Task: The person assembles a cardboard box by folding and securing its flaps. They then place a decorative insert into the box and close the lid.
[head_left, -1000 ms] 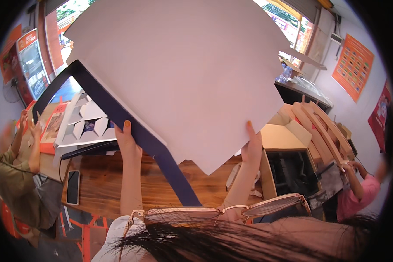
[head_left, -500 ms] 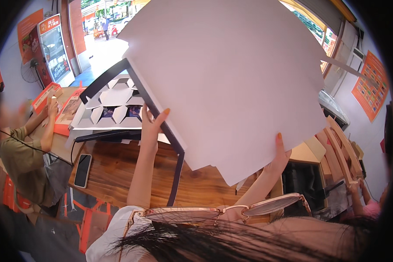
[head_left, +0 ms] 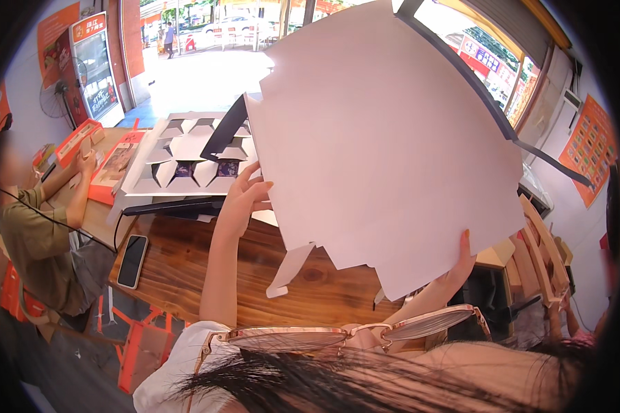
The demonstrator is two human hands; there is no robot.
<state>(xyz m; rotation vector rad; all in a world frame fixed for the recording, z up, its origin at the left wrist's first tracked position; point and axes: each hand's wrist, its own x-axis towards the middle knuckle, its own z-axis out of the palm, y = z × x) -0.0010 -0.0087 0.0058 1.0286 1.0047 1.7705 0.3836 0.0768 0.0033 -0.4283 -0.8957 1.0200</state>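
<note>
A large white cardboard sheet (head_left: 393, 151) is held up in front of me, tilted, with a notched lower edge. Dark flaps (head_left: 461, 62) run along its upper right and stick out at its left. At the left edge my left hand (head_left: 240, 203) is closed on the sheet, thumb against it. My right hand (head_left: 455, 268) grips the lower right edge, its thumb on the white face and its other fingers hidden behind. Beyond my left hand lies a white tray with folded cells (head_left: 179, 148), some showing dark printed pieces.
On the wooden table (head_left: 179, 268) are a phone (head_left: 132, 261) and a long black tool with a cord (head_left: 176, 206). At left a person (head_left: 41, 234) handles a small piece beside orange-red boxes (head_left: 117, 165). Brown cardboard pieces (head_left: 548, 255) stand at right.
The sheet has turned and shifted right, uncovering more of the tray and doorway. A dark flap now shows along its upper right, and the long left one has swung away. Both hands moved slightly.
</note>
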